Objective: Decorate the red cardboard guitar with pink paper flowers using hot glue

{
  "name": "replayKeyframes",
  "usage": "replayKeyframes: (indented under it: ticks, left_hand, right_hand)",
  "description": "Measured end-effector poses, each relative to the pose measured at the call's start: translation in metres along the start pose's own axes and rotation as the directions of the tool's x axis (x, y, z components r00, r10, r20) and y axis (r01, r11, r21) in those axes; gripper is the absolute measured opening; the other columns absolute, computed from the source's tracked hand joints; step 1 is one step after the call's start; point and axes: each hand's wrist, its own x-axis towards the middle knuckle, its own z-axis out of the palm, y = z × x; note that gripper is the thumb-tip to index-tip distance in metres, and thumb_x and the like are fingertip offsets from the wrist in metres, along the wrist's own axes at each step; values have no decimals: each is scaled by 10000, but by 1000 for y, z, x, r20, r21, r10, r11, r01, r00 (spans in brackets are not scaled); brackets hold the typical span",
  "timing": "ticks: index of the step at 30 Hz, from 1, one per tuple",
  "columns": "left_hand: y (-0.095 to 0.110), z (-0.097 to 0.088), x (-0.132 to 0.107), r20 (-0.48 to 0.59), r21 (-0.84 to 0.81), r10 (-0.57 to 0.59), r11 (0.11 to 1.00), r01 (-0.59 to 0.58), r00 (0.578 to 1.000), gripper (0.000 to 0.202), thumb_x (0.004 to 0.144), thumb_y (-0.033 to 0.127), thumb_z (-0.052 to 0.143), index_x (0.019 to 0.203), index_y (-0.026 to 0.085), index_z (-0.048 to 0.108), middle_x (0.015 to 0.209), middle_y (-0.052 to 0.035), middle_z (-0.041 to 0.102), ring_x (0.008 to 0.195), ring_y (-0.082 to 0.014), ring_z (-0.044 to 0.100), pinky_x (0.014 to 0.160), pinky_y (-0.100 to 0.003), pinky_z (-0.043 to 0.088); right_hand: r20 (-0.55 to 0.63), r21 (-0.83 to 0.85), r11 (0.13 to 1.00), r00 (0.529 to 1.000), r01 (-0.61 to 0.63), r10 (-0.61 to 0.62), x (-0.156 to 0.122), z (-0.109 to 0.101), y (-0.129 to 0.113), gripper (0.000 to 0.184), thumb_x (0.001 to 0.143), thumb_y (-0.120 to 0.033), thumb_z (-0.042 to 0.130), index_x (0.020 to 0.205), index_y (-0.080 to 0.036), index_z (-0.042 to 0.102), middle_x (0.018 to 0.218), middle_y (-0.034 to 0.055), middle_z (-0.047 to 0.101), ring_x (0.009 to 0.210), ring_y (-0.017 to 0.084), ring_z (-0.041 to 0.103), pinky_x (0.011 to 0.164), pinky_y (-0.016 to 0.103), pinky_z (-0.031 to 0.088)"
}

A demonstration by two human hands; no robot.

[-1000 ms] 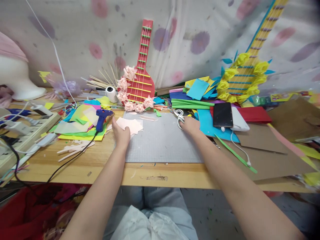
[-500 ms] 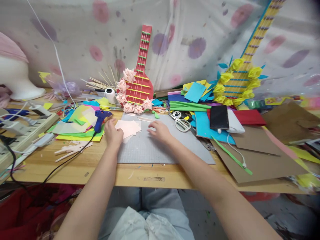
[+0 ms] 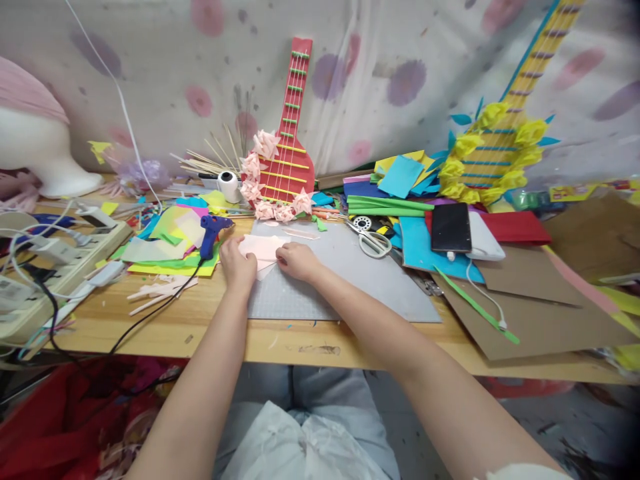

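Note:
A small stack of pale pink paper squares lies at the far left corner of a grey cutting mat. My left hand rests on the stack's left edge with fingers curled down on it. My right hand sits on the stack's right edge, fingers bent and pinching the paper. Both hands touch the same pink sheets. White-handled scissors lie on the mat's far right, clear of my hands.
A blue glue gun lies left of the stack on coloured paper sheets. A red cardboard guitar and a yellow one lean on the back cloth. A phone, brown cardboard and a power strip crowd the table.
My right hand left the scissors at the mat's far right and moved left across the mat onto the pink paper stack. My left hand stayed on the stack.

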Motion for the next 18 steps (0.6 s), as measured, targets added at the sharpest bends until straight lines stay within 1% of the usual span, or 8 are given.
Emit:
replayKeyframes:
  ticks: [4, 6, 8, 11, 14, 16, 18]
  left_hand:
    - [1, 1, -1, -10, 4, 20, 1000, -20, 1000, 374, 646, 54, 481, 1004, 136, 555, 1083, -136, 530, 1132, -261, 436, 1024, -403, 321]
    - [3, 1, -2, -20, -6, 23, 1000, -24, 1000, 373, 645, 47, 478, 993, 156, 555, 1085, -120, 526, 1138, -256, 436, 1024, -407, 321]
    - [5, 1, -3, -23, -14, 29, 999, -29, 999, 369, 642, 45, 480, 984, 163, 555, 1090, -114, 521, 1146, -256, 433, 1023, -408, 321]
    - [8, 0, -4, -25, -30, 37, 999, -38, 999, 364, 643, 42, 479, 980, 163, 550, 1102, -116, 514, 1157, -258, 426, 1029, -411, 315]
    - [13, -2, -5, -33, -50, 41, 998, -42, 999, 383, 642, 30, 466, 991, 171, 535, 1117, -113, 497, 1174, -253, 416, 1041, -412, 302]
    - [18, -4, -6, -33, -54, 63, 996, -64, 997, 409, 636, 30, 472, 1019, 168, 516, 1145, -121, 475, 1193, -254, 398, 1050, -409, 291]
    - [22, -5, -8, -22, -46, 111, 993, -111, 994, 433, 632, 45, 490, 1049, 163, 491, 1172, -128, 457, 1206, -257, 382, 1053, -408, 285]
  right_hand:
    - [-22, 64, 996, 998, -54, 56, 3, 3, 1, 157, 806, -195, 485, 854, -183, 634, 907, 73, 640, 868, 182, 547, 683, 265, 349]
    - [-29, 145, 983, 993, -112, 117, 6, 5, 4, 128, 787, -211, 529, 824, -191, 650, 895, 53, 648, 868, 170, 548, 689, 253, 352]
    - [-17, 259, 949, 981, -181, 192, 9, 8, 8, 95, 756, -234, 583, 789, -196, 664, 864, 30, 658, 835, 153, 555, 676, 239, 356]
    - [46, 445, 851, 956, -280, 291, 14, 12, 13, 76, 727, -244, 626, 754, -191, 674, 802, 4, 669, 745, 124, 563, 630, 219, 358]
    - [102, 577, 732, 921, -363, 376, 18, 15, 15, 69, 719, -239, 631, 724, -178, 665, 746, -4, 664, 690, 109, 560, 612, 210, 369]
    - [106, 646, 657, 898, -388, 427, 21, 16, 16, 68, 711, -233, 629, 697, -169, 645, 701, -8, 644, 666, 106, 550, 614, 210, 387]
    - [88, 730, 564, 871, -386, 483, 23, 17, 17, 67, 702, -221, 621, 669, -163, 611, 656, -18, 607, 644, 101, 534, 623, 214, 413]
